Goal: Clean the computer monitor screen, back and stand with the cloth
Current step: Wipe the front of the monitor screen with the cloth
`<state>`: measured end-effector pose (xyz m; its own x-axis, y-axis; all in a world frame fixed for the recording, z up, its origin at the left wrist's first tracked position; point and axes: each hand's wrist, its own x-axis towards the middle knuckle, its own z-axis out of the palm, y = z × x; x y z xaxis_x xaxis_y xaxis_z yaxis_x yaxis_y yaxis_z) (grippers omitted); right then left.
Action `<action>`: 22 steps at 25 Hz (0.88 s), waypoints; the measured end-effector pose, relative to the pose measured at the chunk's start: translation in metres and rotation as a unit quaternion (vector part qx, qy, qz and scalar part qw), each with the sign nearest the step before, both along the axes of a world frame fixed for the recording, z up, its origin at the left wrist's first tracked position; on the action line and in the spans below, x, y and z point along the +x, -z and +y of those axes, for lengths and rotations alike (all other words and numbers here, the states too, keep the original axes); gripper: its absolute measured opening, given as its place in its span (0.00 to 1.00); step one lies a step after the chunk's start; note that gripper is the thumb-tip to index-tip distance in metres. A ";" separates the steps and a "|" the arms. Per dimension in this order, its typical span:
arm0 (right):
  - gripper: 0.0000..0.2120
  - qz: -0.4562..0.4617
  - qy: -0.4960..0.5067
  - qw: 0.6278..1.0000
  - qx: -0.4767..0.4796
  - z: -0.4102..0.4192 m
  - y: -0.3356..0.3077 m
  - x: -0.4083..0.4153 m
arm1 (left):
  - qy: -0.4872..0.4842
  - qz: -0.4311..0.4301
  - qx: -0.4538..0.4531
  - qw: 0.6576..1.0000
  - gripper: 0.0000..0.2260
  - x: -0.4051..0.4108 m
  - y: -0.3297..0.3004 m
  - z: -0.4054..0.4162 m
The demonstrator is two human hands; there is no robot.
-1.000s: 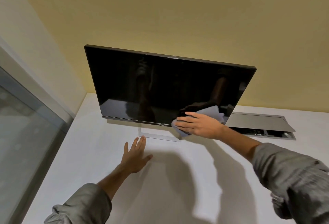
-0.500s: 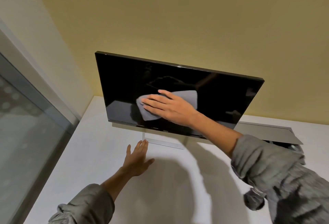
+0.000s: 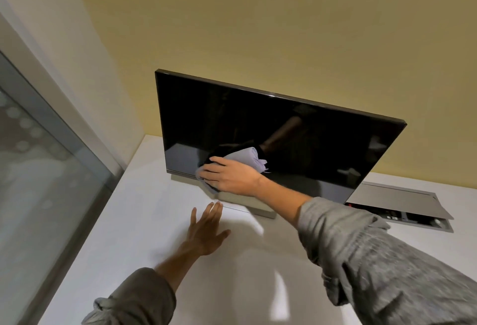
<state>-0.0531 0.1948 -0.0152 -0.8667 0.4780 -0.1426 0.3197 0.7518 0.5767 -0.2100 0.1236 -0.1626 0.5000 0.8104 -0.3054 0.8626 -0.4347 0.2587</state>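
A black computer monitor (image 3: 296,128) stands on a white desk (image 3: 129,221), its dark screen facing me, on a flat grey stand base (image 3: 260,210). My right hand (image 3: 232,176) presses a light grey cloth (image 3: 247,157) flat against the lower left part of the screen, near the bottom bezel. My left hand (image 3: 206,231) lies flat on the desk with fingers spread, just in front of the stand base. The monitor's back is hidden.
A yellow wall (image 3: 309,28) rises behind the desk. A glass pane with a grey frame (image 3: 38,170) runs along the left edge. At the right, a grey hinged cable-box lid (image 3: 397,203) stands open in the desk surface.
My right hand has swept the cloth from the screen's lower middle up and leftward, then down to the lower left edge. My left hand has stayed flat on the desk.
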 end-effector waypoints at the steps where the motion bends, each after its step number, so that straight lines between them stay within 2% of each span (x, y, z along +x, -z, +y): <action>1: 0.20 0.009 -0.002 1.000 -0.007 -0.010 0.001 0.018 | 0.001 -0.009 0.011 1.000 0.37 0.000 -0.001 -0.001; 6: 0.24 -0.027 0.012 0.999 -0.011 -0.062 0.006 0.112 | 0.000 0.000 0.030 1.000 0.37 -0.002 -0.005 -0.002; 9: 0.28 -0.031 0.048 0.998 -0.003 -0.075 -0.003 0.135 | -0.015 0.015 0.024 0.999 0.38 -0.005 -0.005 -0.001; 12: 0.31 0.065 0.050 0.996 0.029 -0.058 -0.034 0.117 | -0.021 0.034 0.005 0.999 0.38 -0.005 -0.004 -0.003; 13: 0.30 0.107 0.043 0.992 0.046 -0.048 -0.050 0.102 | -0.025 0.039 0.002 0.999 0.37 -0.005 -0.003 -0.003; 15: 0.23 0.204 0.034 0.974 0.096 -0.024 -0.083 0.068 | -0.037 0.043 0.000 0.998 0.36 -0.002 -0.001 -0.003; 17: 0.27 0.276 0.069 0.948 0.142 -0.002 -0.112 0.038 | -0.046 0.037 0.008 0.998 0.38 -0.001 0.000 -0.004; 19: 0.29 0.296 0.097 0.932 0.182 0.019 -0.128 0.014 | -0.041 0.021 0.011 0.999 0.42 -0.002 0.001 -0.004; 22: 0.28 0.288 0.130 0.929 0.193 0.045 -0.132 -0.013 | -0.033 -0.016 0.020 0.999 0.42 -0.005 0.003 -0.005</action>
